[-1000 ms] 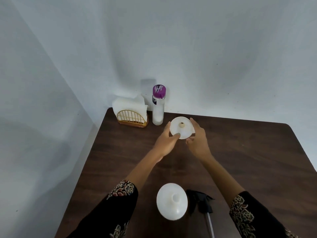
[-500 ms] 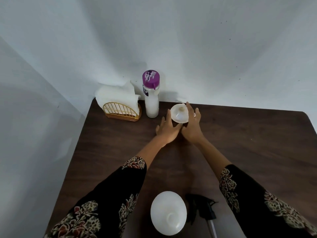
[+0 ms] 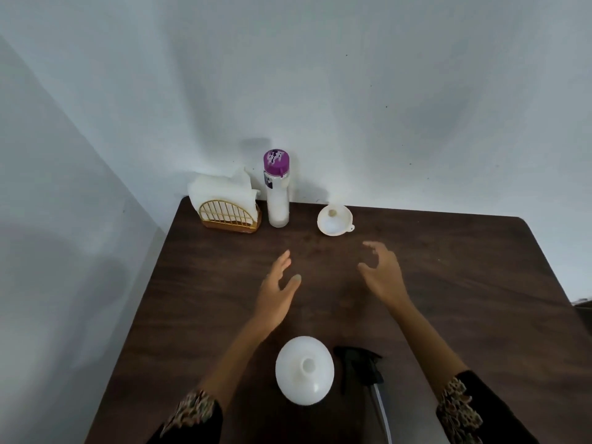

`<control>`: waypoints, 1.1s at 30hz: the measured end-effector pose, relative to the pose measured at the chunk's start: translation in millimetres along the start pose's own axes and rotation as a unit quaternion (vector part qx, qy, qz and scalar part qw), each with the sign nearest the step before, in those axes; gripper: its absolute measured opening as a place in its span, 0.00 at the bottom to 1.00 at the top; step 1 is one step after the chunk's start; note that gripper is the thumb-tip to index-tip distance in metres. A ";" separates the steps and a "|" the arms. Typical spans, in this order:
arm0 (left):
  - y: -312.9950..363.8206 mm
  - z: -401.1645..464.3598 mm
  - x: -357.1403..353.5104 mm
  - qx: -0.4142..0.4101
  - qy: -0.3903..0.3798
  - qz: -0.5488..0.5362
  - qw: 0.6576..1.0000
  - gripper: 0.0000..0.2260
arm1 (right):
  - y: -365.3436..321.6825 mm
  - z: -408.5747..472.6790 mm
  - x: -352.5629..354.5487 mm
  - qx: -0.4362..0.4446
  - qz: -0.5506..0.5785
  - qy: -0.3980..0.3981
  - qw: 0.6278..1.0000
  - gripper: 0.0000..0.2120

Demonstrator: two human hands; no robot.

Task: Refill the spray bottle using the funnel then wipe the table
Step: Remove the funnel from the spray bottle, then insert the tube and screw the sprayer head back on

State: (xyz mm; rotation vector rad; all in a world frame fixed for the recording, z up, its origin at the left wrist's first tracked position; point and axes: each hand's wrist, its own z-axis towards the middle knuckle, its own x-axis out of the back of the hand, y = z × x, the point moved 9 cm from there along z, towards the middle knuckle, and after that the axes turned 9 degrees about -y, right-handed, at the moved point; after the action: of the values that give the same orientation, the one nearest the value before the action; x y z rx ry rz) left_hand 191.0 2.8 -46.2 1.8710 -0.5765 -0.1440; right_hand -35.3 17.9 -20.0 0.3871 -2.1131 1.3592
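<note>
The white funnel (image 3: 334, 220) lies on its side near the far edge of the dark wooden table (image 3: 464, 283), its mouth facing me. The white spray bottle (image 3: 304, 370) stands uncapped near the front edge, seen from above. Its black trigger head with tube (image 3: 360, 368) lies just right of it. A clear bottle with a purple cap (image 3: 277, 190) stands at the back, left of the funnel. My left hand (image 3: 278, 288) and my right hand (image 3: 381, 274) hover open over the table's middle, holding nothing.
A gold wire holder with white napkins (image 3: 226, 206) sits in the back left corner. White walls meet behind the table and along its left side. The table's right edge runs close to the frame's right side.
Both hands let go of the funnel, left it lying at the back of the table, and drew back toward me, spreading apart.
</note>
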 end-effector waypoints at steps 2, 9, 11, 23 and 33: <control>-10.3 -38.6 1.0 -0.012 0.004 -0.009 1.000 0.24 | 18.7 -26.6 3.0 -0.015 -0.033 -0.022 0.999 0.17; -43.6 -109.9 -2.0 -0.031 -0.007 0.047 0.998 0.23 | 79.2 -93.1 -13.0 -0.132 -0.173 -0.142 0.966 0.24; -47.0 -121.7 -7.2 -0.045 -0.031 0.123 0.991 0.26 | 88.2 -110.4 -21.5 -0.143 -0.210 -0.162 0.954 0.28; -44.3 -139.5 -31.7 -0.024 -0.070 0.261 0.962 0.34 | 79.0 -138.8 -48.1 -0.124 -0.221 -0.111 0.961 0.22; -52.7 -142.6 -19.9 -0.011 -0.045 0.236 0.971 0.31 | 78.5 -133.0 -18.4 -0.091 -0.107 -0.043 0.989 0.16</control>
State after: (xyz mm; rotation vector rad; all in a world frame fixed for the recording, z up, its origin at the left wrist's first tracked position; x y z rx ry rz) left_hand 242.9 147.0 -44.2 1.6618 -1.0595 0.0788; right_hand -20.1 170.2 -47.9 0.5874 -2.1722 1.0361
